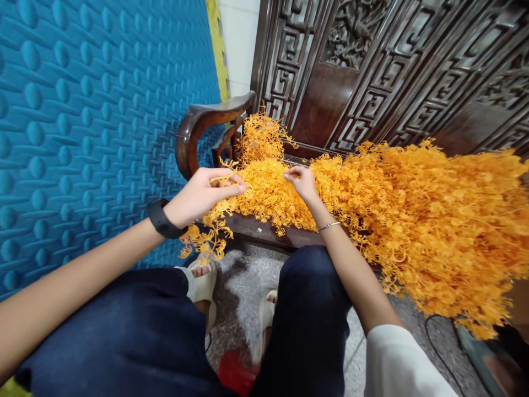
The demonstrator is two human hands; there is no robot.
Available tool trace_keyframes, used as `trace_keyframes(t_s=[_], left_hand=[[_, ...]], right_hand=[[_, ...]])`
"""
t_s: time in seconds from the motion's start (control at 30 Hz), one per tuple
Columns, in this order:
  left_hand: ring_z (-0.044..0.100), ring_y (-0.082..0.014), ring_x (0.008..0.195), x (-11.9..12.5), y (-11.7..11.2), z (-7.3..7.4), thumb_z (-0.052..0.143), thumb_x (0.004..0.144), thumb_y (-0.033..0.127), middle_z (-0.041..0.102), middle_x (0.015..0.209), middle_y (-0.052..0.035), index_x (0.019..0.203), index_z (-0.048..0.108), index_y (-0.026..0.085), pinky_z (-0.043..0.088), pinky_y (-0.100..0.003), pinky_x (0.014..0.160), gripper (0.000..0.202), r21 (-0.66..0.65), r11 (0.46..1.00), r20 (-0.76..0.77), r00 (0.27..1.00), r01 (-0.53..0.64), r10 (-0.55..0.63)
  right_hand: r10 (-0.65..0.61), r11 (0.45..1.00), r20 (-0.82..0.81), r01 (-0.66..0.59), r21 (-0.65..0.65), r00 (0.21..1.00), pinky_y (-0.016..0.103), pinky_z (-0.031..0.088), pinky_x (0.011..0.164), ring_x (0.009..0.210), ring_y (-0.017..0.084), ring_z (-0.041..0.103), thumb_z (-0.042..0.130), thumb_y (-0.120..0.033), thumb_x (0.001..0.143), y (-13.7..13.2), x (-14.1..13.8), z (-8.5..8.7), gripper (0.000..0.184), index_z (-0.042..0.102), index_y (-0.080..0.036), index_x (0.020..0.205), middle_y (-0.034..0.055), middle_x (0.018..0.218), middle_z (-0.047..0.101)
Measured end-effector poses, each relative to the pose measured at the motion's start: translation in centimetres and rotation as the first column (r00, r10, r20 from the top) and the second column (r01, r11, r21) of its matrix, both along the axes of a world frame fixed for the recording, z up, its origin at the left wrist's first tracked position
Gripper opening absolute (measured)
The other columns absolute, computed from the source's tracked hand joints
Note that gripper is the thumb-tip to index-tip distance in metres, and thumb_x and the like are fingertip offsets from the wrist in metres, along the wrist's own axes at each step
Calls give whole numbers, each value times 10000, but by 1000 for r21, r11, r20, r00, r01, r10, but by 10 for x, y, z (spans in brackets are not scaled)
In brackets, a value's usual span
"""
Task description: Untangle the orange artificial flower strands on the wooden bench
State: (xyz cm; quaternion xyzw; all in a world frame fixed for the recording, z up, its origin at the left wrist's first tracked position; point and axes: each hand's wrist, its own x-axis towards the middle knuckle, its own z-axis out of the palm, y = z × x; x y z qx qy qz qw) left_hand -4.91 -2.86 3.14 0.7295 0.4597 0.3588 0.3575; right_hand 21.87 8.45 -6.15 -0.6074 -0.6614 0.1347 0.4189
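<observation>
A big heap of orange plastic sprigs (421, 215) lies along the seat of a dark carved wooden bench (264, 231). My left hand (202, 193) is closed on a bunch of orange sprigs (206, 234) that hangs down over the seat's front edge. My right hand (301, 181) pinches a sprig on top of the heap, a hand's width to the right of the left hand. A black band sits on my left wrist and a thin bracelet on my right.
A blue padded wall (91, 121) stands at the left, close to the bench's curved armrest (202, 124). The carved backrest (372, 71) rises behind. My knees and sandalled feet are on a speckled floor (243, 286); a black cable (438, 342) and a red object (233, 375) lie there.
</observation>
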Motion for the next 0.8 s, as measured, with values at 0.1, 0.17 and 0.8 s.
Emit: trace_keyframes(t_s=[0.1,0.17,0.8], left_hand=[[522,-106,642,-3,1,-1,656,703,345,634,746,-33,777,673,139,381,-224,591,220,-64,998,66,998,24,-19],[526,-109,640,-4,2,-3,653,708,342,628,726,-25,770,674,147,378,-224,582,205,-59,998,57,998,15,-12],[493,-78,611,-10,2,-3,659,721,307,629,729,-16,781,672,132,369,-201,567,185,-95,994,115,993,47,-36]], right_hand=[[-79,996,99,82,-18,992,377,451,785,757,202,555,627,-157,697,4,2,-6,115,667,-135,802,79,828,630],[-109,993,131,101,65,985,392,445,836,839,223,556,609,-168,721,4,0,-8,197,658,-133,909,101,911,624],[256,963,464,-183,-196,848,551,281,1022,1293,328,319,438,-418,876,11,-56,-12,565,405,-179,1388,89,1466,374]])
